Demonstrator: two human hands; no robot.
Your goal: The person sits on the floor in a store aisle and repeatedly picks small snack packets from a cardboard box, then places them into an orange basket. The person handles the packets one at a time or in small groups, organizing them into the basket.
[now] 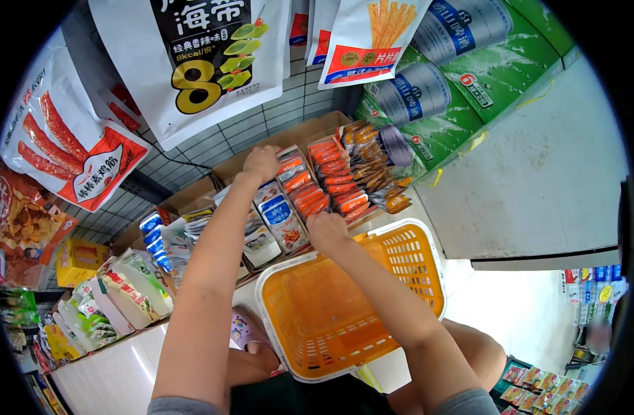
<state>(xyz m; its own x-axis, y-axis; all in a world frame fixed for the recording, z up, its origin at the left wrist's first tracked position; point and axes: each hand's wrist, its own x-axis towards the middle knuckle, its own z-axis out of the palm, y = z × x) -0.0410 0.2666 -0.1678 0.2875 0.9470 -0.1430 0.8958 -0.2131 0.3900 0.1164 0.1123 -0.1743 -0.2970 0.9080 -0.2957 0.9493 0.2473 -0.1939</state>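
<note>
A narrow display box of orange snack packets (302, 185) stands on a low shelf before me. My left hand (263, 162) is curled at its far end, and my right hand (327, 232) grips its near end; some fingertips are hidden behind the packets. To its right lies a second row of orange packets (340, 176), then brown snack packets (368, 161). On its left is a box of blue-and-white packets (281, 218). An orange plastic basket (317, 295) with a white rim sits below my right forearm, with no goods visible inside.
Large snack bags (213, 67) hang from a wire grid (275, 111) above the row. Green beer cartons (451, 88) are stacked at the right, beside a white panel (529, 171). More snack boxes (125, 290) continue leftward. My foot in a clog (244, 328) is left of the basket.
</note>
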